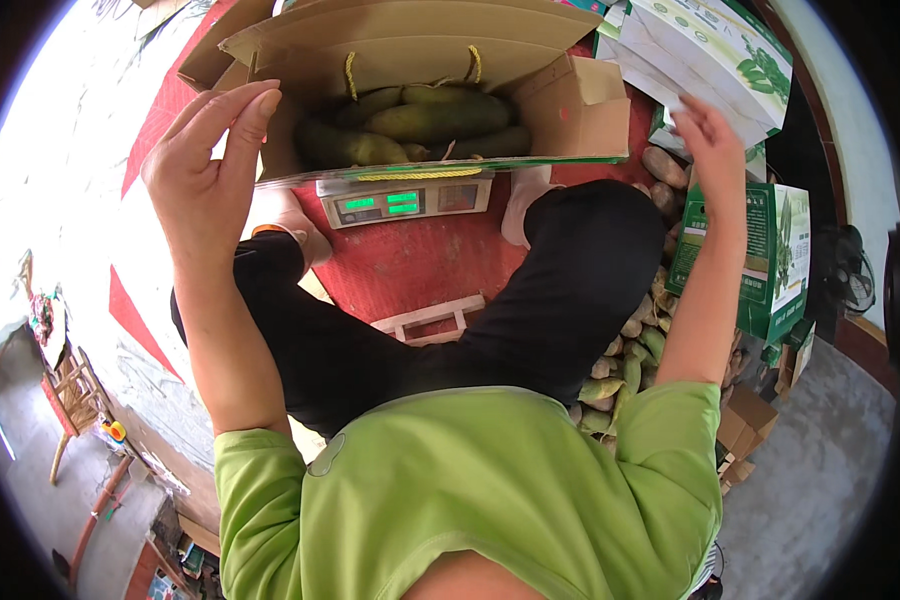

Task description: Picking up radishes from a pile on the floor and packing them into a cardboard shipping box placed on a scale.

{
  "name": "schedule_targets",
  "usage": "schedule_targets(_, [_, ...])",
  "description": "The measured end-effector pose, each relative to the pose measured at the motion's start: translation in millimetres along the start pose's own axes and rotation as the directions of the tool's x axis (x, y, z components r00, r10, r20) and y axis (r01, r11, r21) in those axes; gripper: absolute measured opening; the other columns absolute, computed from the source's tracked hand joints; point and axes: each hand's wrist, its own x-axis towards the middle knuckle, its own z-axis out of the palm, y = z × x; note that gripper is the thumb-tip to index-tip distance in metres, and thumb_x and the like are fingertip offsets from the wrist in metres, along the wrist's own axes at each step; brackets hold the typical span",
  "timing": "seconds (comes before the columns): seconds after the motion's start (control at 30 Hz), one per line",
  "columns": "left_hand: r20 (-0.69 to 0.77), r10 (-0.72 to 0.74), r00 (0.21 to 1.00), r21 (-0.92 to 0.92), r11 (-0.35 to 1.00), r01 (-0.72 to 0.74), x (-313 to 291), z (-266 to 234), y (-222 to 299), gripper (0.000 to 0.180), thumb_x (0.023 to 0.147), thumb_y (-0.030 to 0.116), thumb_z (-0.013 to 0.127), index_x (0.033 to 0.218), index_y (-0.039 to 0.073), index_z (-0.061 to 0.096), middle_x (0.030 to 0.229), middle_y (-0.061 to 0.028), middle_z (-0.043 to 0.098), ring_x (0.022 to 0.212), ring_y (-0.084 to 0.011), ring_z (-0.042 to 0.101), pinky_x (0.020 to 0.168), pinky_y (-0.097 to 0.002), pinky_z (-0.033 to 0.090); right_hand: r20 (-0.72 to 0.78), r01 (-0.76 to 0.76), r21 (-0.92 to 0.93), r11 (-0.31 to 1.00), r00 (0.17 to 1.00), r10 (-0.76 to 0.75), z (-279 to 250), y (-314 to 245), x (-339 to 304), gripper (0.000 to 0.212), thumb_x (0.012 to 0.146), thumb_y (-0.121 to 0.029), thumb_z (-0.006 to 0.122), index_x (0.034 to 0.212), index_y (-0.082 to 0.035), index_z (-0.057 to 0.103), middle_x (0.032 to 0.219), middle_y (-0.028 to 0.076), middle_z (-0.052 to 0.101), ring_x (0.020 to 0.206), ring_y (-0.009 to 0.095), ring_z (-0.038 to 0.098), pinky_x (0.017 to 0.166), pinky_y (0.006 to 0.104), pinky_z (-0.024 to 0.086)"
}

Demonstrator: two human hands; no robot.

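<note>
An open cardboard box (576, 112) with yellow rope handles holds several long green radishes (440, 118). The box rests on a digital scale (402, 199) with green lit displays, between my feet. Beside the box's left end, my left hand (208, 160) is raised in a pinch, thumb and forefinger together. A thin brown sliver shows above those fingertips; I cannot tell whether they hold it. My right hand (715, 145) is off to the right, apart from the box, near a white and green carton (715, 60). Its fingers are slightly blurred and apart, with nothing visible in them.
More radishes (630, 375) are heaped along my right leg. A green printed carton (745, 255) stands beside the heap, with a black fan (850, 268) beyond. A small wooden stool (432, 322) sits on the red mat (410, 265). Pale sheeting lies to the left.
</note>
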Motion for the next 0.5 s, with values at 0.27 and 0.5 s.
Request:
schedule_targets(0.27, [0.017,-0.031,0.999,-0.038,0.999,0.032,0,5,0,0.012,0.086,0.011,0.068,0.092,0.001,0.071,0.077,-0.0042,0.067,0.061,-0.0088,0.058,0.057,-0.0213,0.045,-0.025,-0.274,-0.063,0.960,0.962,0.273,7,184,-98,0.027,0.087,-0.013,0.063,0.109,0.003,0.064,0.093,0.007,0.068,0.082,0.011,0.061,0.075,0.0253,0.049])
schedule_targets(0.5, [0.027,-0.044,0.999,-0.043,0.998,0.045,0,5,-1,0.014,0.086,0.012,0.068,0.093,0.000,0.071,0.079,-0.0055,0.068,0.064,-0.0093,0.060,0.060,-0.0215,0.047,0.100,-0.523,0.256,0.813,0.851,0.516,36,174,-147,0.026,0.086,-0.009,0.063,0.108,0.004,0.064,0.093,0.006,0.068,0.081,0.009,0.059,0.072,0.0247,0.048])
